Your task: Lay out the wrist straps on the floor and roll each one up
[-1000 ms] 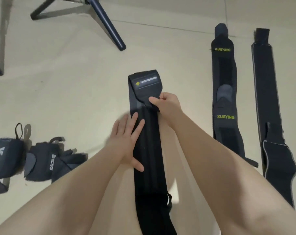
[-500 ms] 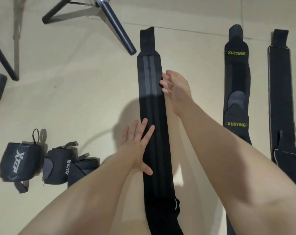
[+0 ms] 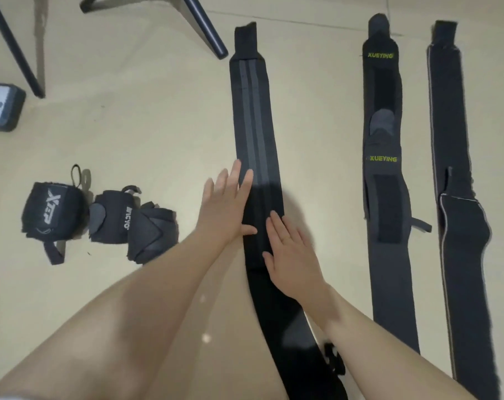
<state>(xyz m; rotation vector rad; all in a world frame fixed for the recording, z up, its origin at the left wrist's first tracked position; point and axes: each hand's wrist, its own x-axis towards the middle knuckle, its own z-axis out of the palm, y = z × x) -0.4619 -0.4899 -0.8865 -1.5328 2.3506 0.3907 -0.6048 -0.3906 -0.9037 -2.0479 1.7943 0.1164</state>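
Flat palms on the long black elastic wrist strap with grey stripes (image 3: 256,157)

Left hand (image 3: 225,206) and right hand (image 3: 291,255) press open-fingered; it's probably soft, floppy, best rolled from one end.

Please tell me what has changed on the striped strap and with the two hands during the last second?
The striped strap was unfolded: its far end, folded back and gripped by the right hand, now lies flat away from the person. That hand let go and came back to press flat beside the left hand. The XUEYING strap, edged strap and rolled straps stayed.
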